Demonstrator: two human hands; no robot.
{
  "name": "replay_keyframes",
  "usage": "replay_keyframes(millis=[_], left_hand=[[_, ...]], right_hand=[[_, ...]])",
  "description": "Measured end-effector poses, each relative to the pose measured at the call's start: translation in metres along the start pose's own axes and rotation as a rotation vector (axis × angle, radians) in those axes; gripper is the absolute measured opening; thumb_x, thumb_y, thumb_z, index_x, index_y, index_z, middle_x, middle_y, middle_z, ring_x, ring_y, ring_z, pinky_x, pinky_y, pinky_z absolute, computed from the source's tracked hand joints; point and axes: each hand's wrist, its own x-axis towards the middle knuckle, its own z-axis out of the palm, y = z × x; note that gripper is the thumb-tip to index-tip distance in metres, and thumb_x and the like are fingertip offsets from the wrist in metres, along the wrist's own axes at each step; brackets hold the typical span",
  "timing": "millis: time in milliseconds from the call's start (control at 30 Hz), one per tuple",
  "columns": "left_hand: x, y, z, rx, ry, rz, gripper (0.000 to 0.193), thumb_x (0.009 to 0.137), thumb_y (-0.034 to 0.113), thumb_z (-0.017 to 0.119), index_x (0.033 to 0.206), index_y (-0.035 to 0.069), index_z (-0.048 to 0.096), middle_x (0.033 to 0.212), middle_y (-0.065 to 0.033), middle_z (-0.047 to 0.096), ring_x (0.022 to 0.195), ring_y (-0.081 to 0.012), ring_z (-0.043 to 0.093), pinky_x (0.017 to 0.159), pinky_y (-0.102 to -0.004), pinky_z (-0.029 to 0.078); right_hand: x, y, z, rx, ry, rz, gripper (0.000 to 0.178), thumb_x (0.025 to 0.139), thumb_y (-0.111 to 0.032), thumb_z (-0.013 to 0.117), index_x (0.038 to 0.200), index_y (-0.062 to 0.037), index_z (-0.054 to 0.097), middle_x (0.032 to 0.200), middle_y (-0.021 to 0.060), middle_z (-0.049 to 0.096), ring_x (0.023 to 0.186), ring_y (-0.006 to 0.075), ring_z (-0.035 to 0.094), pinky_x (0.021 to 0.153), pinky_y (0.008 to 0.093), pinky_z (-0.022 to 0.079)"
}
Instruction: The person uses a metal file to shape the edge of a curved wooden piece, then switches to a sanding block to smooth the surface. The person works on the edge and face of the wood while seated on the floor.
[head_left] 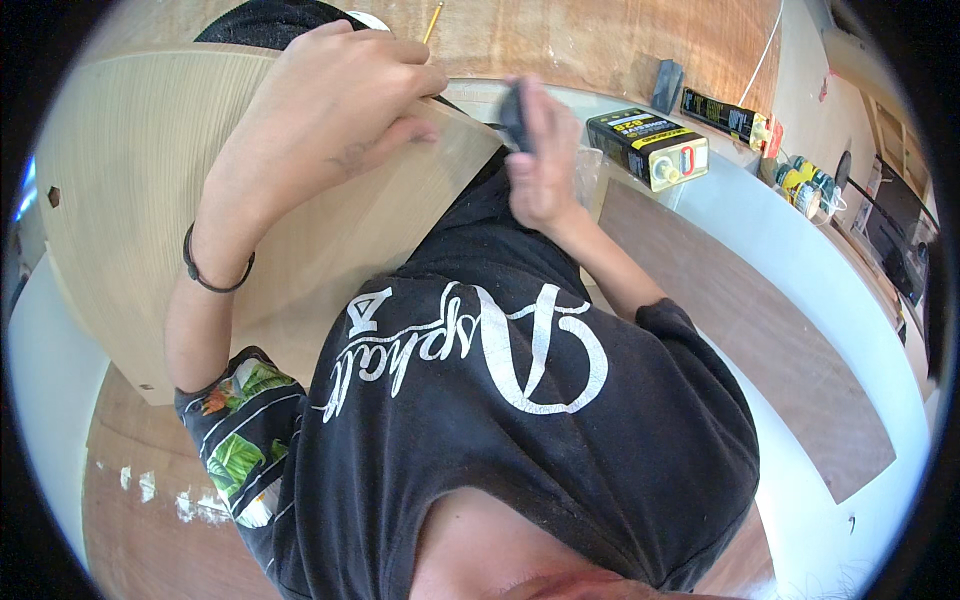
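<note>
A pale wood-grain panel (330, 230) leans across my lap, with a small hole near its left end. My left hand (340, 100) is bent over the panel's far right corner. Its fingers are curled at the edge, and the thumb lies against the panel's face. Just to the right, beyond that corner, my right hand (543, 155) grips a dark rounded object (514, 115). Motion smears both the hand and the object, so its kind is unclear. A gap separates the two hands.
Right of my right hand stands a black and yellow rectangular can (648, 148). Behind it are a dark block (667, 86) and a black box (725, 117). A pencil (433, 22) lies on the wooden surface ahead. A brown board (750, 330) rests on the white surface at right.
</note>
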Motion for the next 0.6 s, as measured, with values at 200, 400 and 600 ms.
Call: replay_keyframes(millis=[200,400,600], left_hand=[[0.017,0.006,0.019,-0.076,-0.017,0.056,0.019,0.084,0.024,0.068,0.085,0.005,0.071,0.073,-0.0101,0.067,0.073,-0.0291,0.069,0.065,-0.0387,0.054],[0.020,-0.006,0.015,-0.013,-0.087,-0.101,0.017,0.092,0.017,0.056,0.101,0.007,0.066,0.091,-0.0113,0.069,0.086,-0.0323,0.067,0.074,-0.0414,0.053],[-0.024,-0.044,-0.023,0.333,0.312,-0.435,0.032,0.095,0.028,0.052,0.112,0.003,0.064,0.100,-0.0168,0.065,0.095,-0.0318,0.062,0.081,-0.0408,0.049]], right_hand=[[-0.014,0.007,-0.019,0.293,0.075,0.280,0.067,0.104,-0.046,0.032,0.148,0.0041,0.034,0.133,0.0223,0.051,0.121,0.0366,0.050,0.104,0.0435,0.036],[-0.015,-0.005,-0.013,-0.137,-0.149,-0.050,0.066,0.093,-0.048,0.054,0.146,-0.0097,0.045,0.140,0.0145,0.049,0.100,0.0296,0.051,0.088,0.0431,0.037],[-0.004,-0.024,-0.005,-0.366,-0.210,-0.121,0.058,0.092,-0.045,0.055,0.142,-0.0154,0.054,0.142,0.0071,0.051,0.091,0.0238,0.045,0.086,0.0383,0.034]])
